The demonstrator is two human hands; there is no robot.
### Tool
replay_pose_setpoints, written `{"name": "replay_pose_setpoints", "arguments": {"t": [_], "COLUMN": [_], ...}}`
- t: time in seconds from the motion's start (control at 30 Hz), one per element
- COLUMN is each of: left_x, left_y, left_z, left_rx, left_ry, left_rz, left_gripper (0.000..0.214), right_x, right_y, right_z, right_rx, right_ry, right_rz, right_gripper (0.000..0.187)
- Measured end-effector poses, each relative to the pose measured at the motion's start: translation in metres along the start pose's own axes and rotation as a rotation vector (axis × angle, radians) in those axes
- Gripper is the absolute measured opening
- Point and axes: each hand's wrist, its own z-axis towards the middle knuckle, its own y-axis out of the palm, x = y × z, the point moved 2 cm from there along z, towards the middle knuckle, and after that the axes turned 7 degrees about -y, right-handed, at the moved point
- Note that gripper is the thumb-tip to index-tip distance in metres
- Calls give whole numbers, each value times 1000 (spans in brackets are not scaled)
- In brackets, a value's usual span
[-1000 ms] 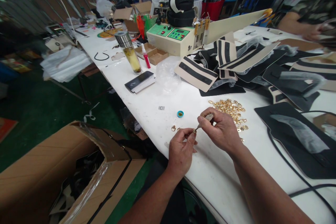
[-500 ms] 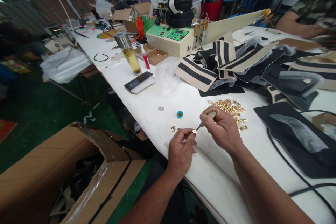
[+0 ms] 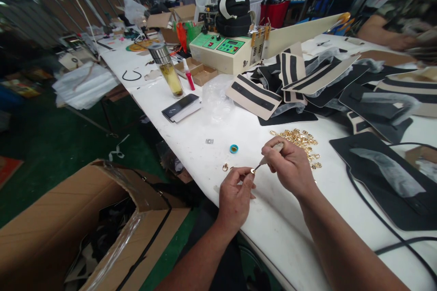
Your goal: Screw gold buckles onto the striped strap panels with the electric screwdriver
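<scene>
Left-hand grip [image 3: 235, 194] pinched a small, apparently unfinished gold metal fitting [image 3: 252, 171] over the white tabletop [image 3: 273, 227]; right-hand grip [image 3: 288, 163] closed round a pale-handled pointed tool [image 3: 278, 147], tip at the fitting; rightward lay a loose gold metal heap [image 3: 297, 137], likely unworked.

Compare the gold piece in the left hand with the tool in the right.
Shape: the gold piece is small and looks roundish; the tool is longer, narrowing to a thin tip.
Colour: the gold piece is shiny gold; the tool is pale-handled with a darker tip.
Hold: the left hand pinches the gold piece; the right hand grips the tool's handle.
Shared: both are hand-held.
</scene>
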Motion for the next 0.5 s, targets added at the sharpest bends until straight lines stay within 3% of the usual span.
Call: {"name": "replay_pose_setpoints", "arguments": {"t": [0.17, 0.3, 0.5], "left_x": [6, 14, 15], "left_y": [-6, -23, -47], "left_z": [-2, 0, 6], "left_rx": [46, 100, 70], "left_ry": [73, 296, 358], "left_rz": [171, 552, 1085], "left_gripper": [20, 13, 20], "right_x": [5, 7, 2], "right_y": [-12, -34, -78], "right_z": [4, 12, 22], "right_rx": [152, 298, 529], "right_ry": [64, 55, -19], "right_rz": [164, 273, 411], "right_gripper": [21, 19, 15]}}
